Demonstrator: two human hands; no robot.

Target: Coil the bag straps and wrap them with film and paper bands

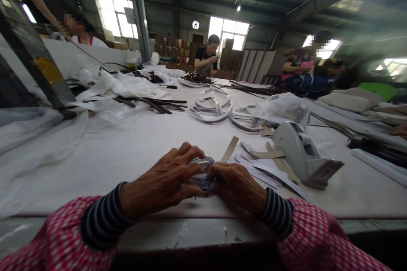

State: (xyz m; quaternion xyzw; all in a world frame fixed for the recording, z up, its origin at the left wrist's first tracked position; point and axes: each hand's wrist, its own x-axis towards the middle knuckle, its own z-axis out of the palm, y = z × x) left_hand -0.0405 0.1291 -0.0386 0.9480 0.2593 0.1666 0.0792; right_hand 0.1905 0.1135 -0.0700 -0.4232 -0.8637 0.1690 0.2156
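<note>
Both of my hands meet near the front edge of a white work table [104, 156]. My left hand [162, 184] curls its fingers over a small coiled bundle of grey strap wrapped in clear film [202, 173]. My right hand [237, 186] pinches the same bundle from the right side. The bundle rests on the table between the two hands and is partly hidden by my fingers. Both wrists wear striped cuffs under red checked sleeves.
A grey tape dispenser [302, 154] stands to the right, with paper and card strips [263, 165] beside it. Looped grey straps [213, 110] lie mid-table, dark straps [152, 103] and plastic sheeting further left. Three other people work at the table's far side.
</note>
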